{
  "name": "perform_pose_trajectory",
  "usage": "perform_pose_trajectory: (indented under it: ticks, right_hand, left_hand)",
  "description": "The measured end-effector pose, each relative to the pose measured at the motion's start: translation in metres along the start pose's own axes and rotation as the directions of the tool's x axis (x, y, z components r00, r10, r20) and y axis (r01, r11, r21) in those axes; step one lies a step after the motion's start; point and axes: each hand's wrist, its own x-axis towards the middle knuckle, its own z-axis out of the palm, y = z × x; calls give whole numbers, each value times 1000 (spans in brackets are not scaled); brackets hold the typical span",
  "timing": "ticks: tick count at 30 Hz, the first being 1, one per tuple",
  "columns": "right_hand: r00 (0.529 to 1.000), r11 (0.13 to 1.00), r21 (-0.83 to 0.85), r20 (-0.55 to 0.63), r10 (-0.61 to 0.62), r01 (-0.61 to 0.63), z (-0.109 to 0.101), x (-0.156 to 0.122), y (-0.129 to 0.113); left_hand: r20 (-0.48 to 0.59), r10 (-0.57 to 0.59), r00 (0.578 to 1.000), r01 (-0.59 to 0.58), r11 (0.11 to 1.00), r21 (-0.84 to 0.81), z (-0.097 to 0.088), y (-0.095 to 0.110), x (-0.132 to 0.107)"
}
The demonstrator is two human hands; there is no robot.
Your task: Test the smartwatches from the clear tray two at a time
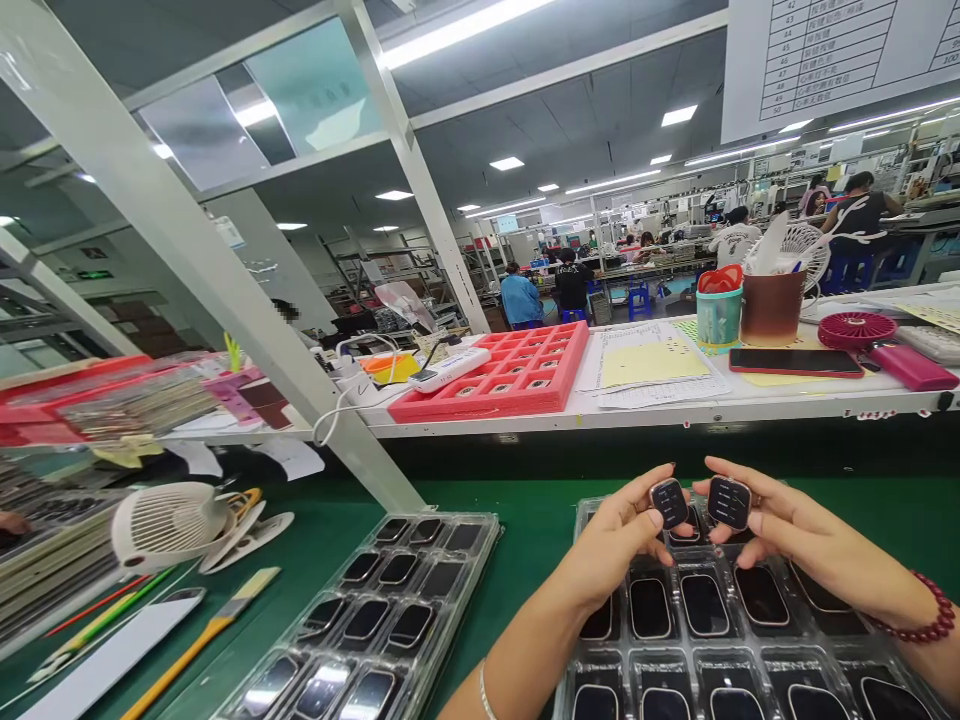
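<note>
- Writing: no brand readable on anything. The printed sheet (832, 50) hanging top right showed a numbered table, rows 42 up to about 49, with Chinese text, too small to read reliably.
- Your left hand (607, 545) pinched a dark square watch case (669, 503) between fingers and thumb. Your right hand (810, 540) pinched a matching case (729, 502) the same way. Hands were apart, cases just beside each other, not touching.
- Both cases were held above the tray, dark faces up toward you, long axes running roughly away from you, slightly tilted. Small light marks showed on the faces, unreadable.
- Clear plastic tray (720, 640) under your hands: rows of compartments, dark glass-fronted rounded cases in them.
- Second clear tray (360, 610) to your left on the green surface (525, 510), same kind of cases in its pockets.
- Beyond, on the white bench (675, 415): red compartment tray (517, 370) with small round items in its pockets, white device (450, 368) lying across its corner.
- Also there: phone (795, 362), pink fan (856, 330), yellow-topped papers (652, 365).
</note>
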Motion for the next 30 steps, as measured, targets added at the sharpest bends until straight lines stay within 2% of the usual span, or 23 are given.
perform_pose_trajectory:
  ticks: [3, 6, 13, 19, 30]
  right_hand:
    - [998, 986, 158, 29, 53, -57, -4, 4, 1]
    - [997, 975, 216, 65, 41, -54, -8, 7, 5]
    - [996, 994, 109, 87, -35, 25, -11, 10, 12]
    - [989, 997, 74, 141, -48, 38, -10, 13, 14]
    - [984, 997, 69, 170, -55, 43, -12, 12, 19]
  left_hand:
    - [32, -22, 999, 23, 999, -46, -2, -2, 2]
    - [45, -9, 999, 10, 1000, -25, -4, -4, 3]
    - [139, -46, 989, 46, 999, 6, -5, -7, 3]
    - [141, -47, 989, 45, 999, 22, -6, -9, 3]
    - [155, -51, 987, 42, 997, 60, -8, -10, 4]
